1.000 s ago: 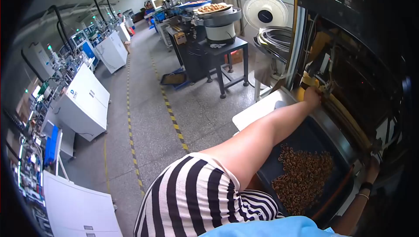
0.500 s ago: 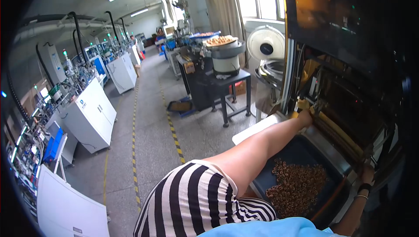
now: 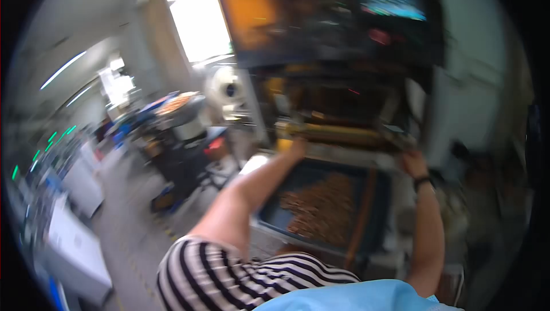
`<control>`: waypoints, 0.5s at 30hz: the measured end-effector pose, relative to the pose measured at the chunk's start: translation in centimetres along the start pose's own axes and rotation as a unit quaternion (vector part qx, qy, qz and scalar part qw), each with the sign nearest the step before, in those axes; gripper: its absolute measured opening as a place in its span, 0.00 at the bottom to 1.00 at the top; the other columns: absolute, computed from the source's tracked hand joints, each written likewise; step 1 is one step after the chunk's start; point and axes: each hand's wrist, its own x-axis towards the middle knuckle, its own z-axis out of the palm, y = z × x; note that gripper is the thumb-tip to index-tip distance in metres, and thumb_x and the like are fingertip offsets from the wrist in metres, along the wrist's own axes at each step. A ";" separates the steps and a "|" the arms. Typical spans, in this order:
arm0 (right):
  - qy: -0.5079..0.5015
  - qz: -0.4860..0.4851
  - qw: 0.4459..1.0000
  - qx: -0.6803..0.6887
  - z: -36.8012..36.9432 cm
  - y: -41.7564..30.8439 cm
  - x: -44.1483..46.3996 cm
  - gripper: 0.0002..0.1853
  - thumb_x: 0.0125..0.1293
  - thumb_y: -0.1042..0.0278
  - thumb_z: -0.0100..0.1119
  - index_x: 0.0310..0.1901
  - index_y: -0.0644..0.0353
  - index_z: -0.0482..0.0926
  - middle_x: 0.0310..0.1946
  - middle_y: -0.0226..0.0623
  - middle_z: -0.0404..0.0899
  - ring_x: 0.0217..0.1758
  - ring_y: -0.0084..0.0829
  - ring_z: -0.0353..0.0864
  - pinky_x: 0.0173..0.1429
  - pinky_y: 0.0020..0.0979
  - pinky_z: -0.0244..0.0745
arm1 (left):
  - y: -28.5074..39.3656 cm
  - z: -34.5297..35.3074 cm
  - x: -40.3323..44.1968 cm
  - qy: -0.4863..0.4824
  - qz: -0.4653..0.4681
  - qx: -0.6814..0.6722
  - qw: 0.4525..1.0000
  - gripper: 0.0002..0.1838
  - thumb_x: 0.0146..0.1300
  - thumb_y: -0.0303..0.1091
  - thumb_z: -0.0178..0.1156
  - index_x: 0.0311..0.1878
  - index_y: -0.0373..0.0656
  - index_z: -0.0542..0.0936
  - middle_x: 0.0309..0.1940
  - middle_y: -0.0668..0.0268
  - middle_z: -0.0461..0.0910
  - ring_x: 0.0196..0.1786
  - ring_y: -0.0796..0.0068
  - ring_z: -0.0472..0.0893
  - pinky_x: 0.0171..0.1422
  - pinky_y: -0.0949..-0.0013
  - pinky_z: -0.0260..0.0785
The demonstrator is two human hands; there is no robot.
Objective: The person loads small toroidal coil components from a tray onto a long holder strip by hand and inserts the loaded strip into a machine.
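My left hand [image 3: 295, 147] reaches forward to the left end of a yellowish bar [image 3: 338, 133] low on the machine front. Beside that hand is a yellow part [image 3: 283, 144]. My right hand [image 3: 411, 163], with a dark band at the wrist, is at the right end of the same machine front, next to a pale metal part. Motion smears the fingers of both hands, so their grip does not show. Below and between my arms sits a dark blue tray [image 3: 279, 217] holding a heap of small copper-coloured ring-like pieces [image 3: 321, 208].
A long brown strip [image 3: 362, 211] lies across the tray's right side. Above is the machine's dark hood with a lit screen [image 3: 391, 0]. To the left stand a bowl feeder [image 3: 189, 122], a white fan [image 3: 224, 86] and white cabinets [image 3: 74, 242] along an aisle.
My view has swung right, bringing the machine and tray to the middle and blurring the picture. Both hands stay at the machine front; the right one is now more fully in view.
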 end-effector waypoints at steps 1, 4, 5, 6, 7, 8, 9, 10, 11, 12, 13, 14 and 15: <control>-0.029 0.185 0.965 0.185 -2.4 -5.7 -2.1 0.08 0.59 0.64 0.54 0.31 0.58 0.78 0.14 0.27 0.69 0.16 0.20 0.67 0.20 0.24 0.62 | 0.2 0.1 -0.4 0.024 0.034 -0.003 0.999 0.13 0.60 0.31 0.47 0.33 0.36 0.80 0.33 0.52 0.79 0.42 0.52 0.77 0.49 0.53 0.68; -0.007 0.219 0.951 0.219 -6.3 -9.5 -6.9 0.09 0.59 0.65 0.54 0.33 0.60 0.78 0.20 0.29 0.75 0.19 0.21 0.71 0.23 0.24 0.66 | 8.2 -5.3 -1.7 -0.095 -0.016 -0.305 0.947 0.11 0.57 0.28 0.57 0.43 0.38 0.80 0.38 0.60 0.81 0.43 0.70 0.79 0.51 0.70 0.70; 0.024 0.243 0.942 0.231 -7.9 -11.8 -8.9 0.09 0.59 0.65 0.53 0.33 0.61 0.78 0.23 0.31 0.78 0.22 0.22 0.75 0.26 0.24 0.71 | 9.2 -4.8 -1.7 -0.069 0.102 -0.340 0.932 0.11 0.55 0.30 0.60 0.42 0.41 0.80 0.34 0.67 0.80 0.35 0.78 0.76 0.41 0.74 0.69; -0.017 0.250 0.947 0.200 -9.4 -12.4 -9.9 0.10 0.59 0.64 0.54 0.35 0.62 0.79 0.25 0.32 0.79 0.24 0.23 0.78 0.28 0.24 0.74 | 13.2 -6.9 -2.8 -0.061 0.123 -0.354 0.925 0.09 0.55 0.27 0.59 0.41 0.40 0.80 0.31 0.69 0.79 0.33 0.79 0.76 0.40 0.76 0.68; -0.015 0.242 0.950 0.194 -10.8 -13.6 -11.4 0.09 0.59 0.66 0.55 0.36 0.62 0.79 0.25 0.32 0.79 0.25 0.22 0.78 0.28 0.25 0.73 | 16.5 -8.7 -3.3 -0.102 0.147 -0.384 0.906 0.09 0.55 0.24 0.57 0.41 0.40 0.80 0.30 0.70 0.77 0.33 0.81 0.74 0.40 0.77 0.68; -0.005 0.237 0.955 0.178 -12.8 -15.6 -12.6 0.09 0.59 0.67 0.56 0.37 0.63 0.78 0.25 0.32 0.79 0.24 0.22 0.77 0.28 0.24 0.73 | 20.2 -10.6 -3.7 -0.104 0.198 -0.409 0.885 0.10 0.55 0.22 0.56 0.42 0.39 0.79 0.34 0.68 0.77 0.36 0.80 0.75 0.42 0.77 0.68; -0.001 0.233 0.958 0.164 -14.8 -18.5 -13.9 0.09 0.59 0.69 0.56 0.37 0.64 0.78 0.25 0.32 0.79 0.24 0.21 0.76 0.29 0.24 0.73 | 23.2 -12.9 -4.6 -0.105 0.242 -0.431 0.863 0.12 0.55 0.20 0.54 0.43 0.38 0.78 0.38 0.65 0.77 0.38 0.78 0.76 0.43 0.76 0.67; 0.027 0.197 0.973 0.118 -17.0 -21.2 -15.0 0.09 0.60 0.69 0.56 0.40 0.63 0.77 0.27 0.30 0.78 0.26 0.19 0.76 0.31 0.22 0.72 | 26.4 -15.8 -5.4 -0.073 0.317 -0.452 0.831 0.12 0.55 0.19 0.53 0.43 0.38 0.78 0.38 0.65 0.76 0.38 0.78 0.75 0.43 0.76 0.67; 0.051 0.160 0.983 0.071 -19.1 -24.1 -16.1 0.10 0.62 0.68 0.57 0.43 0.62 0.76 0.28 0.28 0.78 0.28 0.17 0.75 0.32 0.21 0.71 | 29.5 -19.1 -6.1 -0.037 0.385 -0.471 0.793 0.13 0.55 0.17 0.51 0.44 0.38 0.77 0.39 0.64 0.74 0.38 0.77 0.74 0.42 0.76 0.66; 0.125 0.096 0.987 0.025 -21.2 -27.0 -17.6 0.10 0.62 0.69 0.56 0.44 0.62 0.76 0.30 0.28 0.77 0.30 0.16 0.74 0.34 0.20 0.71 | 31.6 -22.2 -7.2 -0.016 0.428 -0.501 0.752 0.14 0.55 0.19 0.52 0.46 0.37 0.75 0.41 0.61 0.74 0.41 0.74 0.74 0.43 0.74 0.66; 0.192 0.030 0.981 -0.025 -22.7 -30.2 -18.7 0.10 0.63 0.70 0.56 0.45 0.62 0.75 0.32 0.28 0.77 0.31 0.16 0.74 0.36 0.19 0.71 | 32.8 -24.6 -7.8 0.029 0.469 -0.548 0.693 0.15 0.56 0.24 0.56 0.48 0.36 0.74 0.42 0.57 0.73 0.44 0.69 0.74 0.45 0.70 0.67; 0.260 0.023 0.965 0.010 -23.7 -35.4 -19.5 0.11 0.63 0.71 0.56 0.46 0.62 0.75 0.35 0.29 0.76 0.33 0.17 0.74 0.36 0.19 0.70 | 33.5 -26.9 -8.4 0.107 0.503 -0.551 0.658 0.18 0.56 0.30 0.59 0.50 0.34 0.73 0.43 0.55 0.73 0.46 0.65 0.73 0.48 0.66 0.67; 0.317 -0.016 0.948 -0.012 -24.4 -39.2 -20.9 0.10 0.63 0.73 0.54 0.45 0.61 0.75 0.36 0.30 0.77 0.33 0.17 0.75 0.36 0.19 0.70 | 32.7 -28.7 -8.1 0.130 0.558 -0.558 0.601 0.19 0.59 0.31 0.55 0.53 0.32 0.71 0.53 0.48 0.70 0.50 0.66 0.73 0.55 0.66 0.65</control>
